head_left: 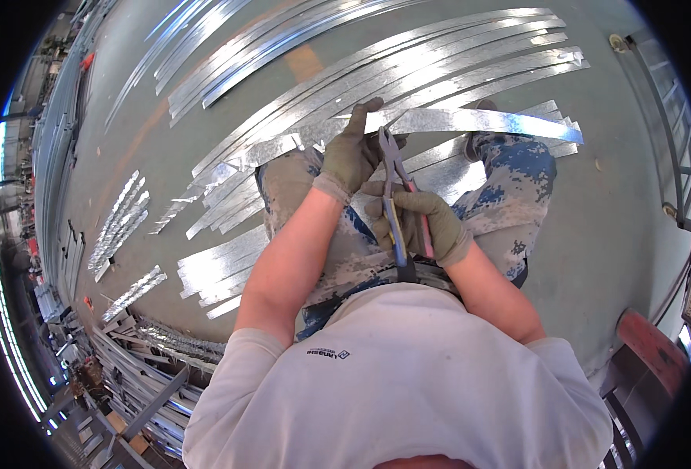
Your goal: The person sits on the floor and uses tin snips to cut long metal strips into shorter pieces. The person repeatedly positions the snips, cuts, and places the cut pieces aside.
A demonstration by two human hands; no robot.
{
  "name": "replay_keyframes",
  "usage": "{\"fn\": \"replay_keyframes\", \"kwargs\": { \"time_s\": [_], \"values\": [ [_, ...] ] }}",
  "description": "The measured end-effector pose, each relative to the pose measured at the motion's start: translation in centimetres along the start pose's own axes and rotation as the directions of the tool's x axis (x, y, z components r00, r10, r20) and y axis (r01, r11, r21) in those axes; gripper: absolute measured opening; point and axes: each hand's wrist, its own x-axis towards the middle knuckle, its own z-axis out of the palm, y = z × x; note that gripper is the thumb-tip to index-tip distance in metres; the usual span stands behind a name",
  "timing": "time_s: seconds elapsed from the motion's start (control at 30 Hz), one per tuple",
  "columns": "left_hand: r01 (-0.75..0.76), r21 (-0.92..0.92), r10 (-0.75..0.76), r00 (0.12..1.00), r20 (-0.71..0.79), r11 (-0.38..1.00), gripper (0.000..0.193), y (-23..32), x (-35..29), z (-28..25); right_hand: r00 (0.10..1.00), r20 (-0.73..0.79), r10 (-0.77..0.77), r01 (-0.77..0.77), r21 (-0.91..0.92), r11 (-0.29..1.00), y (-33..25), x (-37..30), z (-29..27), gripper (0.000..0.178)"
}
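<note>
My left hand [348,156], in an olive work glove, grips a long shiny metal strip [470,119] near its middle, the thumb up over the top face. The strip lies crosswise above my knees. My right hand [427,219], gloved too, is closed round a pair of pliers [397,176] with one blue-and-yellow handle and one red handle. The grey jaws point away from me and meet the near edge of the strip beside my left fingers. Whether they bite on the metal cannot be made out.
Rows of flat metal strips [408,62] lie on the green-grey floor [595,211] in front of me, with more strips [220,266] at my left. Short perforated pieces [122,219] lie farther left. A metal rack [666,117] stands at right, a red-brown cylinder [652,348] near lower right.
</note>
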Motion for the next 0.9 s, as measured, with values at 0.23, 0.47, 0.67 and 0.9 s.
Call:
{"fn": "replay_keyframes", "kwargs": {
  "time_s": [0.23, 0.47, 0.67, 0.9],
  "values": [
    [-0.047, -0.020, 0.048, 0.998, 0.038, 0.999, 0.059, 0.2, -0.1, -0.4, 0.904, -0.427, -0.023, -0.130, -0.325, 0.937, -0.1, -1.3, 0.4, 0.049],
    [-0.067, -0.068, 0.068, 0.997, 0.025, 0.995, 0.056, 0.5, -0.2, -0.9, 0.811, -0.538, -0.230, -0.274, -0.695, 0.664, -1.0, -0.5, 0.8, 0.046],
    [-0.085, -0.028, 0.087, 0.995, 0.049, 0.996, 0.053, 0.4, -0.4, -0.9, 0.749, -0.587, -0.307, -0.372, -0.756, 0.538, -1.5, 0.2, 3.6, 0.046],
    [-0.092, -0.073, 0.095, 0.995, 0.036, 0.993, 0.052, 0.3, -0.5, -0.6, 0.763, -0.523, -0.379, -0.262, -0.787, 0.559, -0.4, 0.7, 0.1, 0.043]
  ]
}}
